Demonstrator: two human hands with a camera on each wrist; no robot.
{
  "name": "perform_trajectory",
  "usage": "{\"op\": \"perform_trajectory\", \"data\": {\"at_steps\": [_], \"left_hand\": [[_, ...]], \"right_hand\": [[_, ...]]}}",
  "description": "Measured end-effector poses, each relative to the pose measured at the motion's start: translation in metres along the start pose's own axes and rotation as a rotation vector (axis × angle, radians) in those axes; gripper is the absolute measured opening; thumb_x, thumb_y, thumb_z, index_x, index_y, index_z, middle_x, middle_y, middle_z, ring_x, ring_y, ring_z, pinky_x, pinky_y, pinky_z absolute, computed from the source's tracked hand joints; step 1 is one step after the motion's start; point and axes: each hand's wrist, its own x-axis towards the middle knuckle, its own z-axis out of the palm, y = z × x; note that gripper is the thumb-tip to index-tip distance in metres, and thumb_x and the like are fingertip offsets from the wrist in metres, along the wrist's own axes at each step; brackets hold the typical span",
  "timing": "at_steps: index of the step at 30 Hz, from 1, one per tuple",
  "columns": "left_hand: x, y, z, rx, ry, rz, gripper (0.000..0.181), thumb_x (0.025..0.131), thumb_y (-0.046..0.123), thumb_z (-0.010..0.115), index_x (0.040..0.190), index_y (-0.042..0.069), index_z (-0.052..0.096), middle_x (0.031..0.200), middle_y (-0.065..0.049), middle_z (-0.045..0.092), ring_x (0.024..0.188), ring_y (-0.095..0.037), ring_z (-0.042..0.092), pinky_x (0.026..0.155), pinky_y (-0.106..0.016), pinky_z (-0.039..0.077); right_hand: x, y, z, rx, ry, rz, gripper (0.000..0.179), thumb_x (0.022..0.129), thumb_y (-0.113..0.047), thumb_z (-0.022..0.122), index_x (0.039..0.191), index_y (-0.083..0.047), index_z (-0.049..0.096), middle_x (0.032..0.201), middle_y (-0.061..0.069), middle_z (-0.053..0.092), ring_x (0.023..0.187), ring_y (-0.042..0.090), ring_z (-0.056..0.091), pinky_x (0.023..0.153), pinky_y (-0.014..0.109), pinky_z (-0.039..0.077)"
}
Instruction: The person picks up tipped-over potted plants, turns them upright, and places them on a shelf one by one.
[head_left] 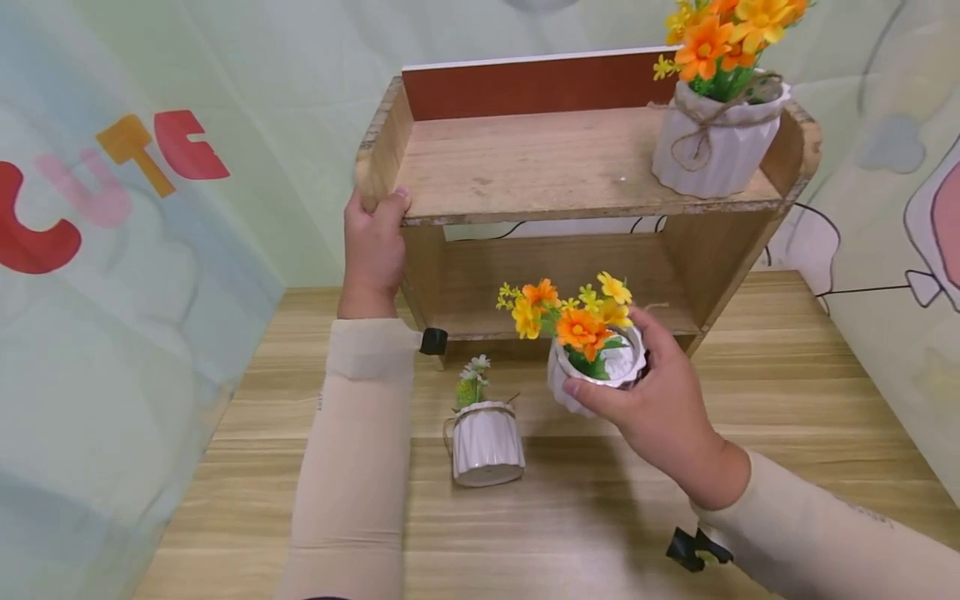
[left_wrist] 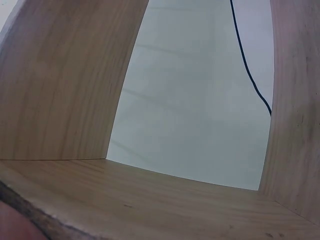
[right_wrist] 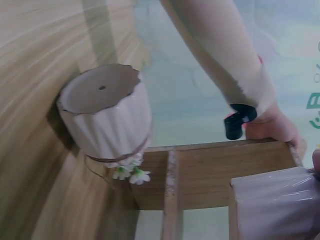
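My left hand (head_left: 375, 250) grips the left side of a small wooden shelf (head_left: 517, 167), its thumb over the upper board's front edge. My right hand (head_left: 667, 408) holds a white ribbed flower pot (head_left: 562, 387) between thumb and fingers, in front of the shelf's lower opening. Orange and yellow artificial flowers (head_left: 581, 329) lean left out of that pot. In the right wrist view the held pot (right_wrist: 275, 205) shows at lower right. A smaller-flowered white pot (head_left: 487, 442) lies on its side on the table, its base (right_wrist: 100, 90) with a hole facing the right wrist camera.
Another white pot (head_left: 712, 150) with orange and yellow flowers and a twine bow stands at the right end of the top board. The wood-grain table (head_left: 787, 392) meets printed cloth walls (head_left: 247, 167). A dark cable (left_wrist: 250, 75) runs behind the shelf.
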Motion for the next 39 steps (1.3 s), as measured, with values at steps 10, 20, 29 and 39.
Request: {"op": "perform_trajectory", "data": {"at_steps": [10, 20, 29, 39], "left_hand": [[0.001, 0.000, 0.000, -0.027, -0.005, 0.015, 0.060, 0.100, 0.025, 0.055, 0.157, 0.009, 0.045, 0.154, -0.012, 0.052, 0.138, -0.016, 0.049, 0.118, -0.024, 0.035], [0.000, 0.000, 0.001, -0.020, -0.007, 0.012, 0.060, 0.100, 0.027, 0.055, 0.157, 0.009, 0.045, 0.154, -0.012, 0.052, 0.138, -0.017, 0.049, 0.118, -0.025, 0.035], [0.000, 0.000, -0.001, -0.002, -0.008, -0.006, 0.062, 0.100, 0.029, 0.054, 0.158, 0.011, 0.043, 0.154, -0.011, 0.050, 0.138, -0.018, 0.048, 0.118, -0.028, 0.035], [0.000, 0.000, -0.002, -0.009, -0.017, -0.009, 0.061, 0.101, 0.029, 0.055, 0.158, 0.011, 0.043, 0.155, -0.011, 0.049, 0.138, -0.018, 0.047, 0.119, -0.028, 0.035]], "right_hand": [[0.004, -0.017, -0.004, -0.060, -0.003, 0.026, 0.094, 0.079, -0.016, 0.095, 0.157, -0.009, 0.041, 0.149, 0.009, 0.055, 0.131, 0.027, 0.059, 0.096, 0.018, 0.052], [0.010, -0.034, -0.009, -0.095, -0.002, 0.011, 0.094, 0.080, -0.018, 0.094, 0.157, -0.009, 0.042, 0.147, 0.009, 0.055, 0.129, 0.026, 0.059, 0.094, 0.015, 0.051], [0.014, -0.044, -0.011, -0.096, -0.003, 0.007, 0.094, 0.081, -0.018, 0.094, 0.158, -0.012, 0.041, 0.149, 0.006, 0.055, 0.129, 0.025, 0.060, 0.095, 0.019, 0.054], [0.022, -0.062, -0.019, -0.116, 0.041, -0.010, 0.092, 0.080, -0.020, 0.095, 0.156, -0.012, 0.044, 0.145, 0.006, 0.057, 0.125, 0.024, 0.061, 0.089, 0.014, 0.053]]}}
